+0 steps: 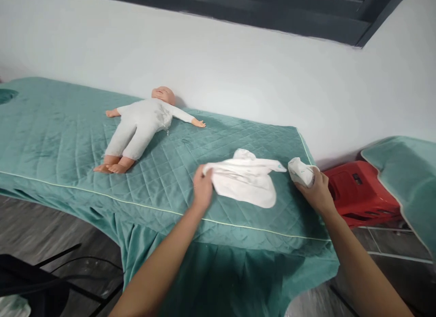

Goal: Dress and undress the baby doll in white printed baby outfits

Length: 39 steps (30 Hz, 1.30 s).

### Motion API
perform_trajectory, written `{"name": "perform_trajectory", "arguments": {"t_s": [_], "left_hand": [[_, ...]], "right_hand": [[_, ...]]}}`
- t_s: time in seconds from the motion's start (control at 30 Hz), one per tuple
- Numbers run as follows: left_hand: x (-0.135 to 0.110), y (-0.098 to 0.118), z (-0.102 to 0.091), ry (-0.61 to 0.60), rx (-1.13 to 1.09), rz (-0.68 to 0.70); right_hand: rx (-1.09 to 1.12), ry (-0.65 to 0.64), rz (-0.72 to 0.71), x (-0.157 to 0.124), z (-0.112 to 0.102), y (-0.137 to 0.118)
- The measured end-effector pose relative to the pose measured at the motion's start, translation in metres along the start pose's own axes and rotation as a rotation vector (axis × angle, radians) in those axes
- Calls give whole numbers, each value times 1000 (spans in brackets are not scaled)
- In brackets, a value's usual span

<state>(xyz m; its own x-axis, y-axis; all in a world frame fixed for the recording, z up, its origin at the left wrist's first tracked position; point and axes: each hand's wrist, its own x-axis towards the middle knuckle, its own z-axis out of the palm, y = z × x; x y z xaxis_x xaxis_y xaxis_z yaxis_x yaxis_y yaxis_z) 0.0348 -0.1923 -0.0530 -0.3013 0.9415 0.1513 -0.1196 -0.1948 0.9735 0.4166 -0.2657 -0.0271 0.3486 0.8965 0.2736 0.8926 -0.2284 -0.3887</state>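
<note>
My left hand [203, 187] is closed on the left end of a white baby garment [243, 190], which spreads over the green quilted cover toward the right. A small teal mark shows near the garment's right tip. At the bed's right end, my right hand [316, 190] grips a bunched white cloth [301, 172] with small printed marks; its exact kind I cannot make out. Farther left lies a baby doll [141, 121] on its back, arms spread, in a white body suit with a grey, worn patch on the chest.
The green quilted bed cover [68, 131] runs along a white wall [204, 62]. Right of the bed stand a red plastic stool [364, 190] and another green-covered surface [408, 171]. A black object [27, 280] with thin legs is at lower left.
</note>
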Motion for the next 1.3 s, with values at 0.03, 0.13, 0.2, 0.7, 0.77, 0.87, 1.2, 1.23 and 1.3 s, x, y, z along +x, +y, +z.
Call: {"name": "perform_trajectory", "arguments": {"t_s": [0.03, 0.13, 0.2, 0.7, 0.77, 0.87, 1.2, 1.23, 1.3], "left_hand": [[10, 0, -5, 174, -101, -45], [31, 1, -18, 390, -316, -110], [35, 1, -21, 326, -356, -129], [24, -1, -20, 127, -246, -107], [25, 4, -21, 107, -243, -123], [31, 17, -22, 23, -95, -129], [58, 163, 20, -745, 331, 271], [60, 181, 23, -792, 342, 294], [65, 212, 26, -820, 392, 357]], "right_hand": [[-4, -3, -4, 0, 0, 1], [-37, 1, -4, 7, -1, 0], [-93, 39, 36, 15, -1, -5], [-394, -19, -6, 31, 2, -23], [-380, 47, -29, 27, -6, -28], [-320, 108, -70, 18, -14, -51], [637, -291, -657, 5, -34, -260], [646, -241, -647, 13, -41, -273], [604, -168, -633, 29, -58, -287]]}}
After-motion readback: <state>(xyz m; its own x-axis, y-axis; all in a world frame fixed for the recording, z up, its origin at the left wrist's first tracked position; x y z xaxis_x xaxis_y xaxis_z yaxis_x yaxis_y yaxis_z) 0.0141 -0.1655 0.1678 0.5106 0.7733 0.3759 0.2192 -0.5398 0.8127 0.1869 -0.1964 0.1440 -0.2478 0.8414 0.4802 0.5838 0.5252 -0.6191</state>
